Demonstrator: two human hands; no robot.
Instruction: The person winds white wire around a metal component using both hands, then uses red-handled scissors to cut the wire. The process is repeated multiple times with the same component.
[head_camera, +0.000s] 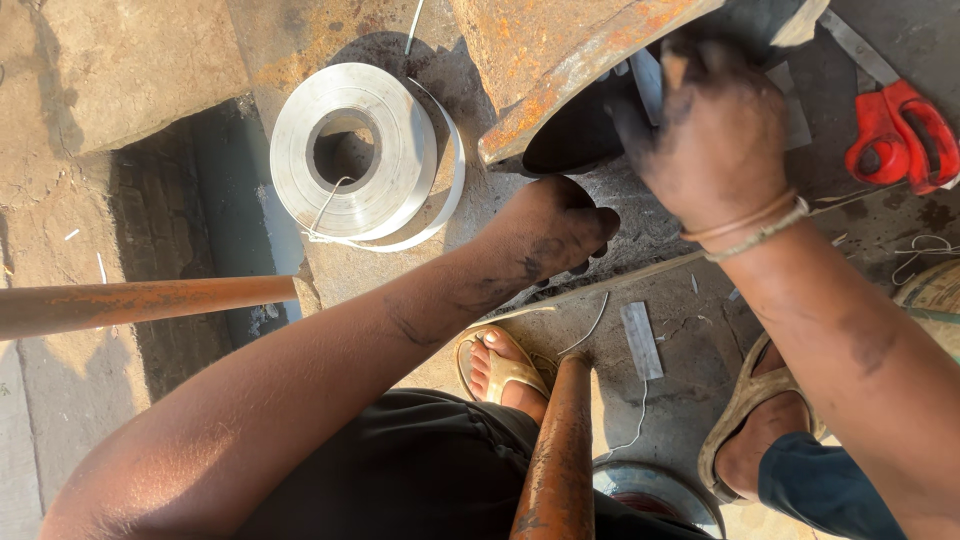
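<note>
My right hand (712, 130), blackened with grime, presses down on a small metal strip piece (648, 82) lying on a dark surface under a large rusty metal plate (560, 60). My left hand (548, 228) is curled into a fist just below the plate's edge; what it grips is hidden. A thin metal strip (600, 285) runs across the ground under my forearms. A coil of shiny metal strip (355, 150) lies flat on the ground to the left.
Red-handled snips (900, 130) lie at the upper right. A cut metal strip piece (640, 340) and a wire (630, 420) lie between my sandalled feet. Two rusty pipes (150, 300) (560, 450) cross the foreground. A sunken channel (200, 230) runs at the left.
</note>
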